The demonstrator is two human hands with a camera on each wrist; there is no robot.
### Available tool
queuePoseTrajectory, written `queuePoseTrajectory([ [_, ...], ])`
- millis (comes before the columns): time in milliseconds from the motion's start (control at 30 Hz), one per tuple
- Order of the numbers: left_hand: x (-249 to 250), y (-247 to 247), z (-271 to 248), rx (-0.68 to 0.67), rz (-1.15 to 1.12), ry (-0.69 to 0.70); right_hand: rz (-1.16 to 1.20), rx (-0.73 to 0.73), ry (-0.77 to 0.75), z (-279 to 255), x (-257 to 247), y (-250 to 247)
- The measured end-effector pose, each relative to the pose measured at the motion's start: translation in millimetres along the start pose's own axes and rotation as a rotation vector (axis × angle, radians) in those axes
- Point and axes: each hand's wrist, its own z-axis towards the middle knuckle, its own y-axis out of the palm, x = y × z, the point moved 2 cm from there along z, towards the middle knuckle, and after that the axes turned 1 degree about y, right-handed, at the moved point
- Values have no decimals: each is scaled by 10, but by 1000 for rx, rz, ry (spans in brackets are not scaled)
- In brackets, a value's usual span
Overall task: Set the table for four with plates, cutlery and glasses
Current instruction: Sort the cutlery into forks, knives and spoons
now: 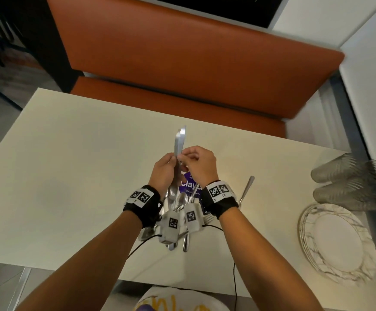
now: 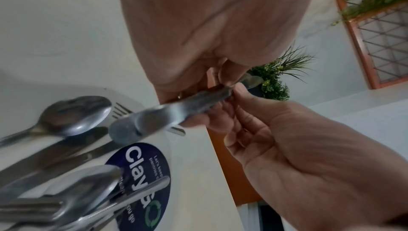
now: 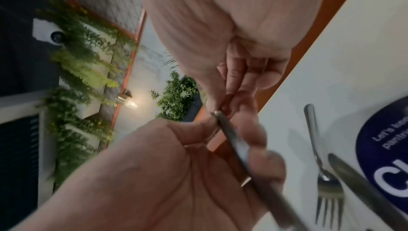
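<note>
Both hands meet above the middle of the cream table point(image 1: 70, 164). Together they hold a table knife point(image 1: 179, 140), perhaps two pressed together, blade pointing away from me. My left hand point(image 1: 171, 160) grips the handle from the left with curled fingers. My right hand point(image 1: 185, 157) pinches it from the right. The left wrist view shows the handle point(image 2: 176, 111) between the left hand point(image 2: 220, 81) and the right hand point(image 2: 238, 91). Seen from the right wrist, the knife point(image 3: 243, 147) is edge-on. A pile of cutlery point(image 1: 178, 205) lies under my wrists.
The pile holds a spoon point(image 2: 73, 116), knives point(image 2: 55, 156) and a fork point(image 3: 329, 187), partly over a round blue sticker point(image 1: 188, 187). A lone fork point(image 1: 247, 187) lies right of it. Stacked plates point(image 1: 305, 232) and lying glasses point(image 1: 348, 173) are at the right edge. An orange bench point(image 1: 182, 63) is beyond.
</note>
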Motion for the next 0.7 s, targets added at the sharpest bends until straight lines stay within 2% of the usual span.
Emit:
queuePoseTrajectory([
  [100, -87, -69, -55, 4, -26, -15, -153, 4, -82, -31, -20, -16],
  [200, -93, -119, -104, -49, -41, -19, -130, 24, -65, 15, -93, -73],
  [267, -82, -144, -126, -77, -59, -18, -135, -34, -74, 66, -146, -75],
  [367, -46, -183, -149, -78, -76, -20, -163, -105, -103, 90, -225, -53],
  [500, -44, -241, -159, -91, -65, -10, -211, -118, -127, 133, -257, -17],
  [700, -256, -317, -126, -48, 41, -4, -135, -135, -72, 239, -188, 75],
])
